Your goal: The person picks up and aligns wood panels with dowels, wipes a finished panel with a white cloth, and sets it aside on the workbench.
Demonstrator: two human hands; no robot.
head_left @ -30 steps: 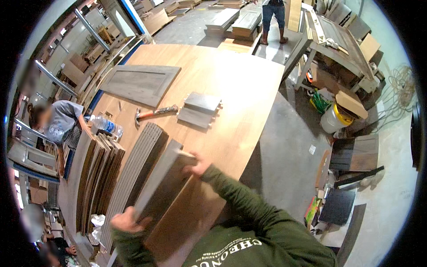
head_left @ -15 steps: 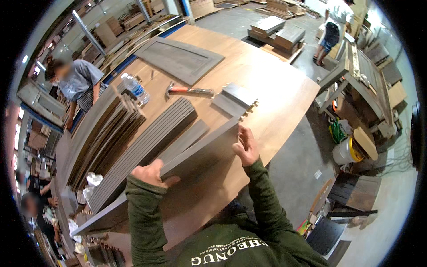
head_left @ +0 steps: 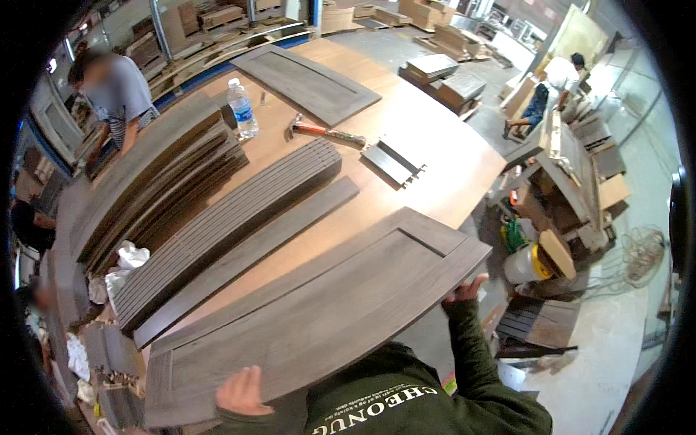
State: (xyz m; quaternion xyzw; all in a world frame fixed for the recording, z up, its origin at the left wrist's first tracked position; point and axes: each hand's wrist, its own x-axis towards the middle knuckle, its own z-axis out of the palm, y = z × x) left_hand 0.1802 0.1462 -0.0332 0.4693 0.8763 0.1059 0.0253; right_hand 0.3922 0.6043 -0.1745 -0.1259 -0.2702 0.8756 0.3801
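A grey wooden cabinet door (head_left: 312,304) with a recessed centre panel lies across the front of the table, held before my body with its panelled face up. At its near long edge, my left hand (head_left: 243,391) grips it with fingers on the face; the thumb is hidden. My right hand (head_left: 467,288) holds the right end near the corner, mostly underneath, with fingertips showing past the edge. Beyond the door rest a loose grey strip (head_left: 246,257) and a stack of grooved grey strips (head_left: 232,225). Two short grey pieces (head_left: 393,161) lie near the far right corner of the door.
On the wooden tabletop (head_left: 442,152) are a hammer (head_left: 326,133), a water bottle (head_left: 243,109), another door (head_left: 308,83) and stacked grey boards (head_left: 159,181). Co-workers (head_left: 119,94) (head_left: 554,87) stand left and far right. A white bucket (head_left: 525,264) sits on the floor at right.
The door has turned from standing on edge to lying face up, nearer my body. My right hand moved right and down to its end; my left hand moved down to the near edge.
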